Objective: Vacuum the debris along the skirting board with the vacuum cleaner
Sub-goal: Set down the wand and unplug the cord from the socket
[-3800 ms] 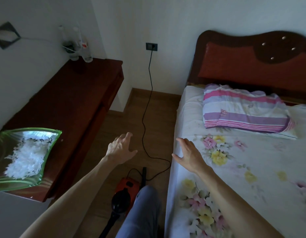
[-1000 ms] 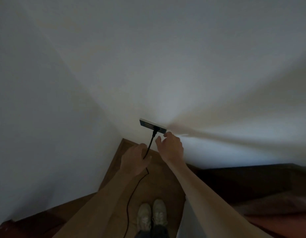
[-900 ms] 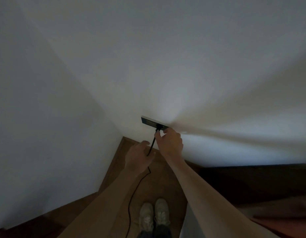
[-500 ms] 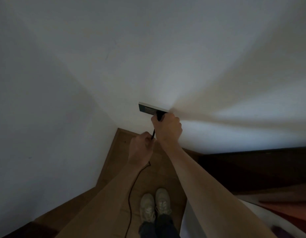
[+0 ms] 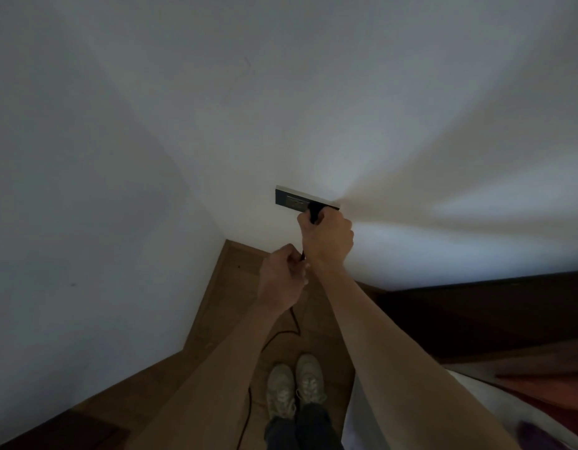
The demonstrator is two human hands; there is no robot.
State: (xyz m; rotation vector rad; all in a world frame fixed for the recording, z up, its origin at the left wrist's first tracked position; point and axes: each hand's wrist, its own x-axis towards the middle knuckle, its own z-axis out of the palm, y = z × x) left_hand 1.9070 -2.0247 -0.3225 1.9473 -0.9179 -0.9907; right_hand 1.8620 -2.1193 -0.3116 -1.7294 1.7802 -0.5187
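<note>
I face a white wall corner from close up. A dark wall socket (image 5: 290,202) sits on the wall, with the black plug (image 5: 314,212) of the vacuum cleaner's cord in it. My right hand (image 5: 328,238) is closed around the plug right at the socket. Just below, my left hand (image 5: 281,280) pinches the black cord (image 5: 294,323), which drops to the wooden floor and trails back past my shoes. The vacuum cleaner itself is out of view. The wooden skirting board (image 5: 213,287) runs along the foot of the left wall.
My two pale shoes (image 5: 295,383) stand on the wood floor (image 5: 235,326) between the left wall and the bed. The dark headboard (image 5: 482,306) and the white bed edge (image 5: 355,414) crowd the right side. A dark piece of furniture (image 5: 70,430) shows at the bottom left.
I walked from the bedside to the socket. Over the last second my right hand rose from just under the plug to grip it, and my left hand slid up the cord.
</note>
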